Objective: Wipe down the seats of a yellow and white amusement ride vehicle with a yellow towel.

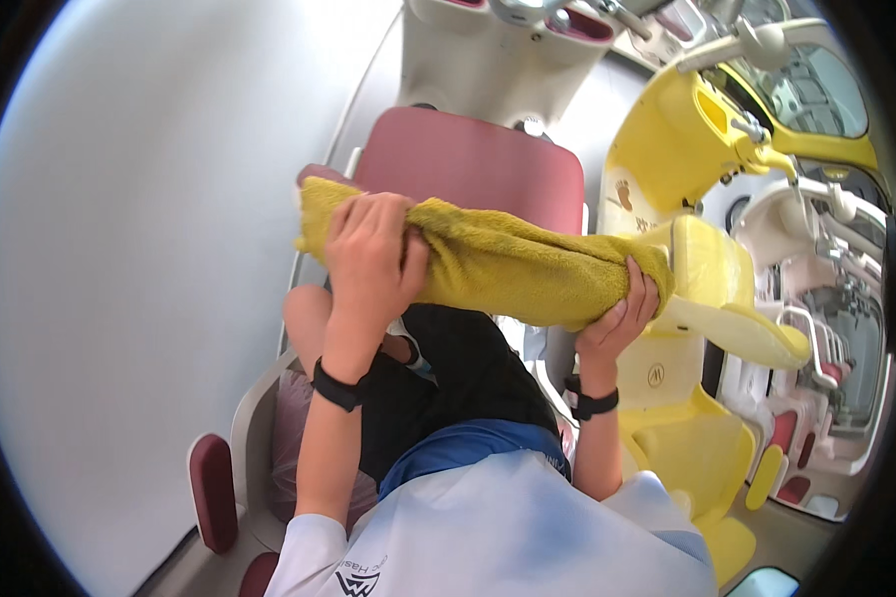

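A yellow terry towel (523, 261), folded into a long thick strip, is stretched between my two hands over my lap. My left hand (373, 250) grips it near its left end, fingers curled over the top edge. At the right end, my right hand (627, 310) holds the towel from below, with fingertips showing on its front. Behind the towel stands the dark pink padded cushion (470, 168) of a chair. The towel covers the cushion's lower part. Both wrists bear black bands.
A pale wall (142, 261) runs along the left. Yellow padded seats (687, 440) and a yellow basin unit (664, 134) stand at the right. A dark red armrest (214, 492) is at lower left. A beige basin unit (485, 67) stands ahead, beyond the cushion.
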Motion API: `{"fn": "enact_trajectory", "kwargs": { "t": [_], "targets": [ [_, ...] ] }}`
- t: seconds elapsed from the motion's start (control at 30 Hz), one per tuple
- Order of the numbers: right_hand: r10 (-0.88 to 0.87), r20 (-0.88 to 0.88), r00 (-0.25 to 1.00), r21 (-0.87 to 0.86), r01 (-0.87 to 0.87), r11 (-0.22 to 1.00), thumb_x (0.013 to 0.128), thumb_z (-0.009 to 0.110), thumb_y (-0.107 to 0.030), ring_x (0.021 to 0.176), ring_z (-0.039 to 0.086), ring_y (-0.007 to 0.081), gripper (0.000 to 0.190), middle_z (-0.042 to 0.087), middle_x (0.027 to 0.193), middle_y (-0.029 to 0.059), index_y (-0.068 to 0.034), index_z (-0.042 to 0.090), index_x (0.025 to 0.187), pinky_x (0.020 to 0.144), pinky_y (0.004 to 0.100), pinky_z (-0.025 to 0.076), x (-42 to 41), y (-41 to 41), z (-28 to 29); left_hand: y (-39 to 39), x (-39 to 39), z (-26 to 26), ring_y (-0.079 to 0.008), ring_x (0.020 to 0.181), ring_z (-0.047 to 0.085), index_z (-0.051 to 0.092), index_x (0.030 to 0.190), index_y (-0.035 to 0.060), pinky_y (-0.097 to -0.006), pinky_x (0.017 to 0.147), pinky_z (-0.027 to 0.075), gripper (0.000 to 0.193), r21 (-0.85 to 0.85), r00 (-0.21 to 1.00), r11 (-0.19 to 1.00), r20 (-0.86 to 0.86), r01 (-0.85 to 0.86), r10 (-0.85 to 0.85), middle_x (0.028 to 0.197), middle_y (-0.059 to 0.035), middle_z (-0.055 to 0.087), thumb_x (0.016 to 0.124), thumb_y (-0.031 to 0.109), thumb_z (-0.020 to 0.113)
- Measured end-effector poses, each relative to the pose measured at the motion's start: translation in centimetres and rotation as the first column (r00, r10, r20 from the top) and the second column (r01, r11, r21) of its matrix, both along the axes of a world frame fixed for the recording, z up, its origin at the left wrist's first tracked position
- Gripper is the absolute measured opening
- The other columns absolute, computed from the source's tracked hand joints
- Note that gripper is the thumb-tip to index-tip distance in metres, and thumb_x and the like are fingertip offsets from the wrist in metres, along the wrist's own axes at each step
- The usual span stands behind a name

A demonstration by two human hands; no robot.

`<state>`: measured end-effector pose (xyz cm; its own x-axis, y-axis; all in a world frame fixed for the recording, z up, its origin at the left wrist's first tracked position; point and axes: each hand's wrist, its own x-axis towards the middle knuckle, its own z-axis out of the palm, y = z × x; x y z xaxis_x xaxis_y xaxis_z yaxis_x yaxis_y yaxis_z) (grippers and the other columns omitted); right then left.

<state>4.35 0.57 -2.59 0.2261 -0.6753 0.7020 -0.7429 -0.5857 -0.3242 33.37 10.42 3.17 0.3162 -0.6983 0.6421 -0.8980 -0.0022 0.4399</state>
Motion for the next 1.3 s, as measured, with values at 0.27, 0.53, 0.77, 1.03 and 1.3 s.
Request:
{"fn": "enact_trajectory", "kwargs": {
  "t": [0.27, 0.53, 0.77, 1.03, 1.3],
  "targets": [
    [-0.201, 0.293, 0.935, 0.073, 0.187, 0.98, 0.101, 0.016, -0.062, 0.132, 0.041, 0.0371, 0.085, 0.048, 0.144, 0.0225, 0.005, 0.044, 0.147, 0.114, 0.0526, 0.03, 0.3, 0.6, -3.6, 0.1, 1.1, -0.5, -0.0286, 0.098, 0.069, 0.058, 0.093, 0.0076, -0.0418, 0.091, 0.047, 0.016, 0.086, 0.996, 0.992, 0.0, 0.091, -0.091, 0.103, -0.0096, 0.073, 0.082, 0.019, 0.058],
    [-0.399, 0.15, 0.904, 0.077, 0.392, 0.917, 0.097, 0.022, -0.075, 0.134, 0.04, 0.0382, 0.095, 0.049, 0.142, 0.0215, 0.003, 0.044, 0.147, 0.113, 0.0554, 0.03, 0.7, 1.6, -3.9, 2.9, 2.2, -2.5, -0.0216, 0.112, 0.066, 0.041, 0.098, 0.0174, -0.039, 0.103, 0.036, 0.048, 0.111, 0.987, 0.981, 0.02, 0.157, -0.16, 0.114, -0.0012, 0.075, 0.097, 0.064, 0.053],
    [-0.211, 0.309, 0.927, 0.01, 0.218, 0.976, 0.101, 0.051, -0.019, 0.135, 0.044, 0.0365, 0.054, 0.045, 0.142, 0.0201, 0.003, 0.04, 0.148, 0.116, 0.0489, 0.033, 2.3, 2.5, -1.4, 3.2, 1.7, -3.9, -0.0324, 0.101, 0.068, 0.039, 0.084, 0.0112, -0.0489, 0.097, 0.039, 0.042, -0.122, 0.957, 0.953, -0.054, 0.278, -0.286, 0.104, -0.0104, 0.072, 0.079, 0.013, 0.082],
    [-0.09, 0.599, 0.795, -0.024, 0.131, 0.991, 0.085, 0.063, 0.018, 0.124, 0.057, 0.0252, 0.061, 0.054, 0.129, 0.0122, 0.0, 0.046, 0.141, 0.106, 0.0351, 0.046, 2.4, 11.1, 3.2, 11.4, 1.5, -1.2, -0.0354, 0.09, 0.064, 0.045, 0.073, -0.001, -0.0357, 0.081, 0.052, 0.028, 0.098, 0.771, 0.794, -0.336, 0.599, -0.54, 0.109, -0.0162, 0.071, 0.057, -0.016, 0.062],
    [-0.263, 0.316, 0.912, -0.093, 0.305, 0.948, 0.08, 0.071, 0.006, 0.11, 0.055, 0.032, 0.023, 0.048, 0.125, 0.0151, -0.004, 0.059, 0.098, 0.099, 0.041, 0.046, -0.1, 14.5, 4.2, 17.2, 0.0, 1.0, -0.0173, 0.094, 0.06, 0.059, 0.101, 0.0021, -0.0306, 0.084, 0.049, 0.028, -0.087, 0.268, 0.613, -0.844, 0.785, -0.464, 0.105, -0.0086, 0.067, 0.078, -0.013, 0.064]
  ]
}}
